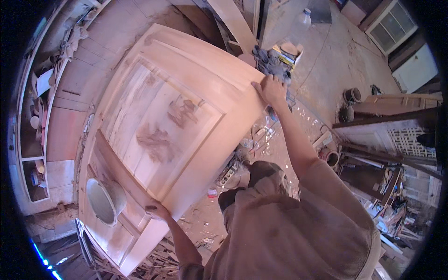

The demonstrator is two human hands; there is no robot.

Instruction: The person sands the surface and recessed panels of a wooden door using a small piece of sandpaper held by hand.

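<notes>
shelves (35, 140): far left, against the wall, cluttered with small things i can't make out.
bowl (105, 200): round and pale, sitting on a second wooden panel (112, 233) that lies under the door.
door (163, 116): a bare, sanded wooden panel door, tilted up from the lower panel, two darker patches on its middle field.
my left hand (156, 211): curled around the door's near lower corner, fingers closed on the edge.
floor (205, 219): shavings, scraps and a power strip (227, 175) between me and the door.
my right hand (269, 89): arm stretched out, fingers wrapped over the door's far corner, holding it.
rags (273, 65): a bluish heap just beyond that hand.
bottle (303, 19): clear plastic, farther back.
</notes>
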